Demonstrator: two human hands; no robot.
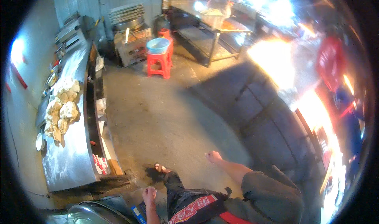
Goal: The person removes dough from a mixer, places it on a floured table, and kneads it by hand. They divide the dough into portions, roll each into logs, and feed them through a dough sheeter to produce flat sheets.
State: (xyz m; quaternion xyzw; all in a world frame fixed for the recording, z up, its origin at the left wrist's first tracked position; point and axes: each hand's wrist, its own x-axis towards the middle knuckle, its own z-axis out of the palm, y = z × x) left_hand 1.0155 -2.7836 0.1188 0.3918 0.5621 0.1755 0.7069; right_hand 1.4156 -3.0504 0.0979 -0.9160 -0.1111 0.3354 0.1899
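My left hand point(149, 194) hangs at the bottom of the view, fingers curled in, above dark items beside a large round metal pan point(88, 213). My right hand point(213, 156) is held out over the concrete floor, its fingers also curled; neither hand shows anything in it. To the left stands a long metal-topped worktable point(71, 161) dusted with white powder. Several lumps of pale dough point(69, 110) lie heaped on it. A white bowl point(39, 141) sits at the table's wall side.
A blue basin point(158, 45) rests on a red plastic stool point(158, 64) ahead. Behind it are a wooden crate point(134, 45) and a metal-framed table point(215, 48). Brightly lit counters point(315, 114) curve along the right, with a red plastic bag point(331, 62) above. Shelves run under the worktable.
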